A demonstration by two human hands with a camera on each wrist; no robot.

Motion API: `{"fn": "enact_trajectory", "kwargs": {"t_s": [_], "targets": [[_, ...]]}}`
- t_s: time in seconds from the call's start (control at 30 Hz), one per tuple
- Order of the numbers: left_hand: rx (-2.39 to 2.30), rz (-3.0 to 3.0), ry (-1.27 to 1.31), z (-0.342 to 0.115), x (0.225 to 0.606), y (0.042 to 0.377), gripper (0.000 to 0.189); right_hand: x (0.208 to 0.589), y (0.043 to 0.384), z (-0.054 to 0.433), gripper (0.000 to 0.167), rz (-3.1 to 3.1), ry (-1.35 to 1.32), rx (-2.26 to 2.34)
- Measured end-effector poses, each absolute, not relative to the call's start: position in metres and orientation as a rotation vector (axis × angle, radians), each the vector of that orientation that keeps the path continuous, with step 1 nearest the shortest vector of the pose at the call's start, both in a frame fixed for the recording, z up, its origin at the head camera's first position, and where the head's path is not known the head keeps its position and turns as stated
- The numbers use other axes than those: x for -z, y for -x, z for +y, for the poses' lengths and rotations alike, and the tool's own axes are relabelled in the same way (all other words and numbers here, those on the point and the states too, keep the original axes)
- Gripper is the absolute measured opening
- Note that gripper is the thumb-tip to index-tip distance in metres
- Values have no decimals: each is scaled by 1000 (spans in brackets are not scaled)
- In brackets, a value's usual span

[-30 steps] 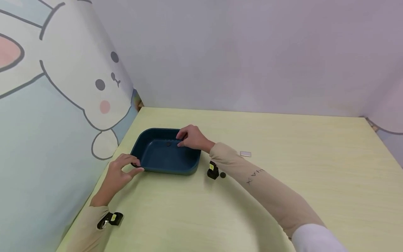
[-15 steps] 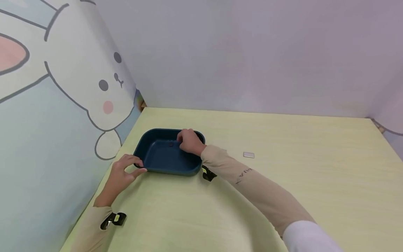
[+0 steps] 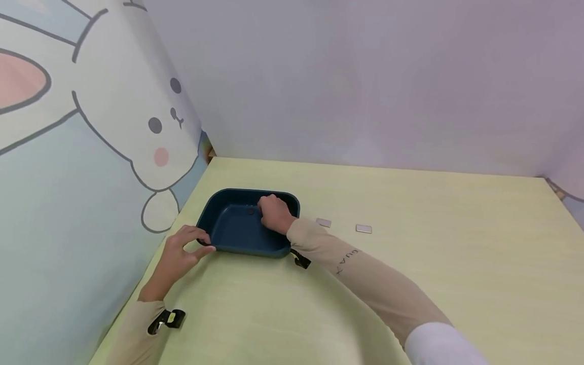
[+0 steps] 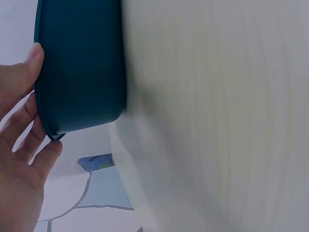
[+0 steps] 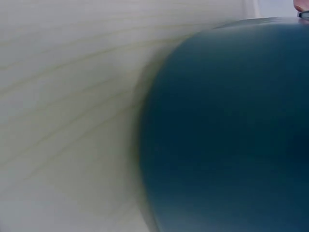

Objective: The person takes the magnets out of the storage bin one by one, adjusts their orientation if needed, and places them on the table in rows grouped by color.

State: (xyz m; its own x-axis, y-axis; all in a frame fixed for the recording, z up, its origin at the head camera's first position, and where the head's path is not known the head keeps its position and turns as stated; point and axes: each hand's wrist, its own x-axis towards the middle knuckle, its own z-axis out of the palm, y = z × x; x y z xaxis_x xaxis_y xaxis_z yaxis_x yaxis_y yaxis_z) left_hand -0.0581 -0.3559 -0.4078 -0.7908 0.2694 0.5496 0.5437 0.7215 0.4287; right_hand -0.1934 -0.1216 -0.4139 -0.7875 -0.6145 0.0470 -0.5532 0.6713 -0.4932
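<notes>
A dark blue-green rectangular tray (image 3: 255,252) with rounded corners sits toward the table's left side. My left hand (image 3: 180,253) grips its near-left corner, thumb in front and fingers round the rim; the left wrist view shows this hand (image 4: 21,145) at the tray's edge (image 4: 82,72). My right hand (image 3: 276,214) reaches into the tray's right part with its fingers curled, and its fingertips are hidden. A fingertip (image 5: 301,5) shows at the corner of the right wrist view, beside a small dark edge I cannot identify. A small dark disc (image 3: 251,211) lies on the tray's floor.
Two small flat grey rectangular pieces lie right of the tray: one piece (image 3: 324,222) beside the right sleeve, another piece (image 3: 363,228) farther right. The pale wooden table (image 3: 433,263) meets a plain wall behind and a rabbit-patterned wall (image 3: 114,126) at left.
My right hand has moved down and deeper into the tray, its fingers more curled. The nearer grey piece has come into view, and a dark disc on the table is now hidden. The left hand keeps its grip.
</notes>
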Motion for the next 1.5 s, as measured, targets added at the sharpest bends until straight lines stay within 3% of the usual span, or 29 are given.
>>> {"fn": "enact_trajectory", "kwargs": {"t_s": [0.17,0.43,0.97,1.3,1.5], "targets": [[808,-2461,610,-357,408,55,30,417,192,-123,36,2765,1020,733],[807,-2444,627,-352,408,61,32,413,193,-114,47,2743,1009,737],[811,-2466,673,-348,411,79,28,411,199,-97,48,2644,1013,766],[811,-2487,659,-353,410,81,29,390,194,-86,19,2559,1127,986],[809,-2488,655,-353,411,82,29,386,193,-76,12,2615,1160,1019]]}}
